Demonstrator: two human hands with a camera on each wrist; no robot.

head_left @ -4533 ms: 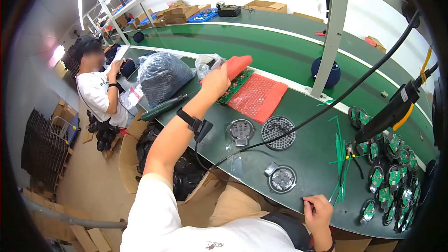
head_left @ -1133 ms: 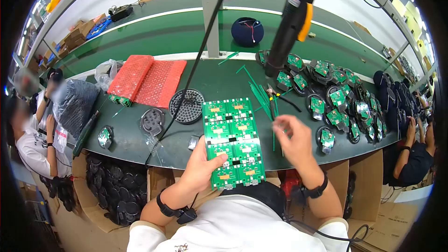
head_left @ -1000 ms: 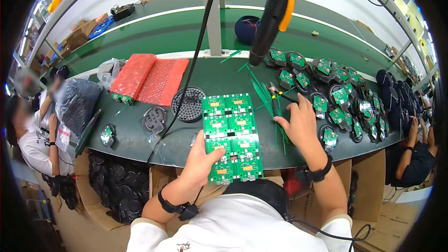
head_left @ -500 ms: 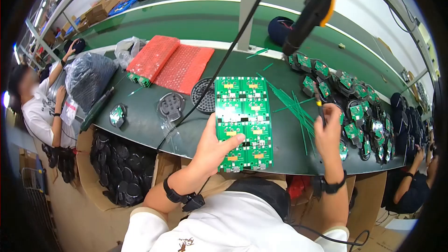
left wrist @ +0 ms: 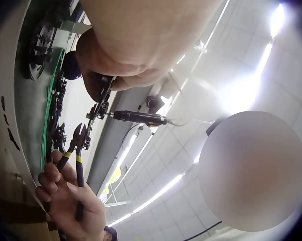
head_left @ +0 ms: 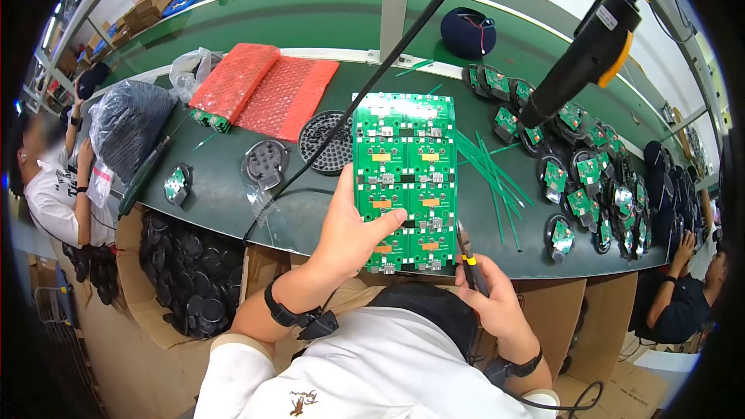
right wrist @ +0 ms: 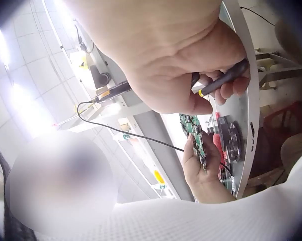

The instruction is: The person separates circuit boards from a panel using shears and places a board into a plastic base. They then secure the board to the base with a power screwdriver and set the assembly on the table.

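My left hand grips a green circuit-board panel by its left side, thumb over the front face. Beside the panel's lower right edge, my right hand holds cutting pliers with black and yellow handles. The left wrist view shows the pliers with their jaws parted close to the board edge, the right hand curled round the handles. In the right wrist view the left hand pinches the panel, seen nearly edge-on.
Green strips lie right of the panel, near many round parts with boards. A power screwdriver hangs above them. Left are red bubble wrap, a perforated round part and a box of black parts. Other people sit at both sides.
The right hand picked up the pliers from among the green strips and brought them down and left to the panel. The left hand, earlier at the red wrap, now holds the panel in front.
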